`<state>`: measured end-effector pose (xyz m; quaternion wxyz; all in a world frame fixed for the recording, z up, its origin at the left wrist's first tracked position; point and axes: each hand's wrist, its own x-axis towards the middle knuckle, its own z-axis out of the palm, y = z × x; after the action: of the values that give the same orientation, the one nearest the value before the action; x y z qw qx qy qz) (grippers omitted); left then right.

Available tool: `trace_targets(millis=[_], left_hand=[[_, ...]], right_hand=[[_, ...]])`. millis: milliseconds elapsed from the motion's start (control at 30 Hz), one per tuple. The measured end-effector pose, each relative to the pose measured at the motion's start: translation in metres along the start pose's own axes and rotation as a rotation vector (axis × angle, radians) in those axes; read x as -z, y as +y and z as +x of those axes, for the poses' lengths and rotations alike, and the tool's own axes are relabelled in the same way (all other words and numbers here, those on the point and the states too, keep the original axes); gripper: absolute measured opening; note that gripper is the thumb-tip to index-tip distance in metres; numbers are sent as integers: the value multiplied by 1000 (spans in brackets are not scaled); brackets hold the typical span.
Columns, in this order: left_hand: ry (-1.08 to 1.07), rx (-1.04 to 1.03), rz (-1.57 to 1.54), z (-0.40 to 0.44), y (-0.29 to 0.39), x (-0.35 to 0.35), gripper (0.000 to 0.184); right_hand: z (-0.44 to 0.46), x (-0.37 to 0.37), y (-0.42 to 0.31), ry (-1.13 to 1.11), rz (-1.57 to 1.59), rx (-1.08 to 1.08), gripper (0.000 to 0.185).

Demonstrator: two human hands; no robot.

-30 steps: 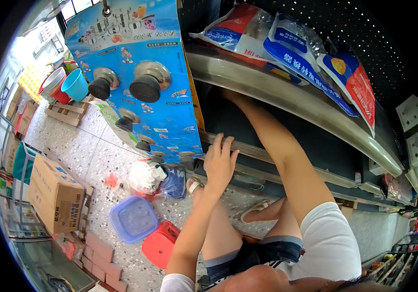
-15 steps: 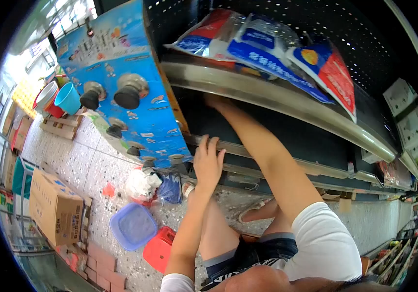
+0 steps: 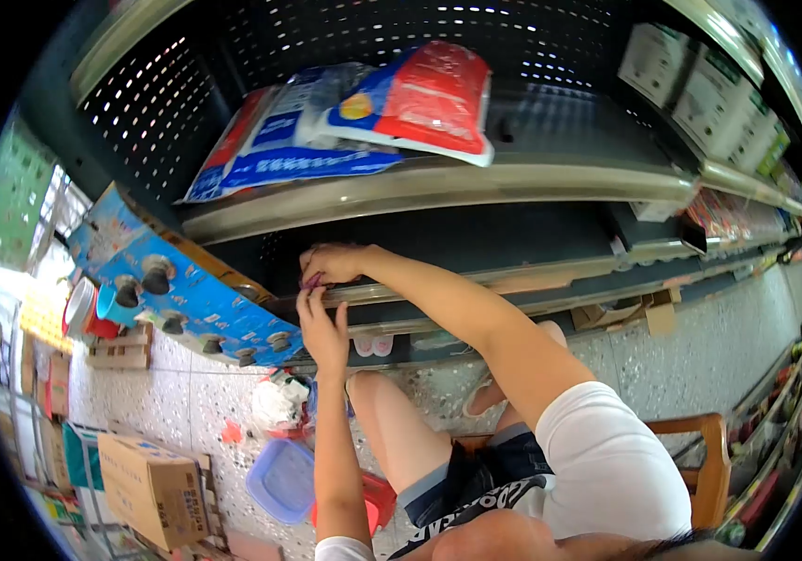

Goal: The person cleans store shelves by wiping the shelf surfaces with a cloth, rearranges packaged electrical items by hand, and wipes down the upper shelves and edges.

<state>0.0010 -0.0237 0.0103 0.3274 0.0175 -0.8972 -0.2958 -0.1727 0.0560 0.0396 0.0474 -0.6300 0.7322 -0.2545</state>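
My right hand [image 3: 334,265] is inside the lower shelf [image 3: 438,252], near its left end. Its fingers are closed, with a bit of something purple [image 3: 313,280] showing at them, too small to name. Just below, my left hand [image 3: 324,335] rests at the shelf's front rail, fingers stretched out and holding nothing. Left of both hands hangs a blue display card [image 3: 195,299] with several round metal-and-black knobs. On the shelf above lie plastic bags, a red and blue one [image 3: 429,103] on top of blue and white ones [image 3: 317,150].
White boxes [image 3: 714,103] stand on the right-hand shelf. On the floor are a blue-purple basin [image 3: 281,479], a red plastic stool-like item [image 3: 378,503], a white bundle [image 3: 279,404] and a cardboard carton [image 3: 153,491]. A wooden chair [image 3: 714,458] is behind me.
The view has turned and shifted, showing more of the shelves. My right hand has come from deeper in the lower shelf to its front edge, close to my left hand.
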Motion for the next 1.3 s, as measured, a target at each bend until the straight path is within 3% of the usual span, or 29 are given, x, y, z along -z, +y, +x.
trace_targets(millis=[100,367,700,800,833,1100,1233,1300], left_hand=[[-12,16,41,-1,0,-1,47],[-32,-27,125,0,2,-1,45],[-57,57,135,0,6,-4,44],[-40,9,173,1,7,-4,44],[-23,-75,211,1,2,-5,43],[-36,-68,208,1,-3,-6,43],[-46,-18,190,1,2,-3,44],[-48,2,180,1,3,-3,44]], right_hand=[[-23,10,-5,-90,62,-48,28],[-112,31,-4,3,66,9,26],[-302,99,-17,-46,6,-147,23],[-353,129,-34,-158,-16,-342,28],[-370,134,-33,-180,-24,-357,27],[-453,170,-14,-529,-206,-543,32],[-450,188,-30,-774,-263,-911,26],[-450,184,-40,-882,-510,-1001,22]])
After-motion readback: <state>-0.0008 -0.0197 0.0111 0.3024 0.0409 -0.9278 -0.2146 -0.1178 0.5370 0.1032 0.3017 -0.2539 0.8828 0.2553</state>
